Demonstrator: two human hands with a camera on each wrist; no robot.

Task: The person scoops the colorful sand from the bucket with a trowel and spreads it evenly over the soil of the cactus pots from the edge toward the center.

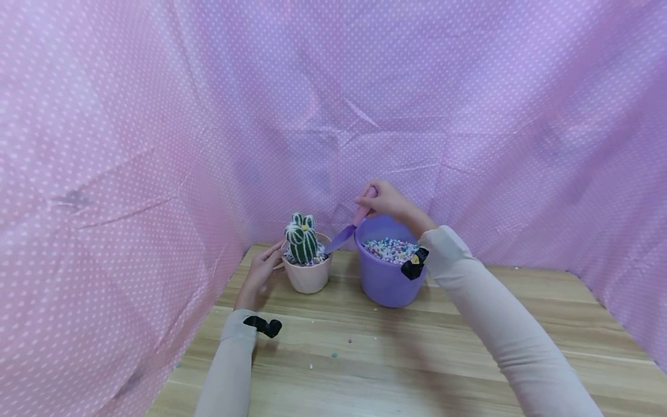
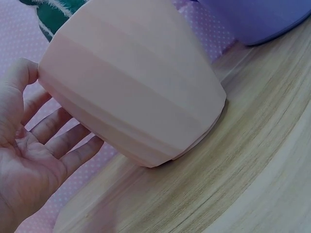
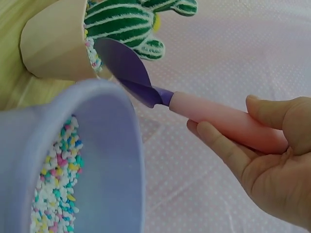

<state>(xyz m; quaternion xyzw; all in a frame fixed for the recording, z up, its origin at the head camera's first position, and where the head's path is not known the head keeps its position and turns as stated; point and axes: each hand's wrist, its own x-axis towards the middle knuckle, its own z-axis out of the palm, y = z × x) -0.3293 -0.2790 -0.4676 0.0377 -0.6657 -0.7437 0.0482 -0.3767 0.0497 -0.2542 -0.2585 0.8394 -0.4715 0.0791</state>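
My right hand [image 1: 384, 200] grips the pink handle of a small trowel [image 3: 221, 119]. Its purple blade [image 3: 124, 65] tilts down over the rim of a pale pink flowerpot [image 1: 308, 279], among pebbles at that edge. In the pot stands a green and white cactus [image 1: 304, 246] with a small yellow spot. My left hand [image 2: 36, 145] rests against the pot's left side, thumb at the rim and fingers extended along the wall. A purple bucket [image 1: 389, 284] to the right holds many coloured pebbles [image 3: 56, 182]; the right hand is above its far rim.
Both containers stand on a wooden tabletop [image 1: 312, 382]. Several loose pebbles lie in front of them, a green one [image 1: 334, 355] among these. Pink dotted cloth [image 1: 333, 87] hangs behind and on the sides.
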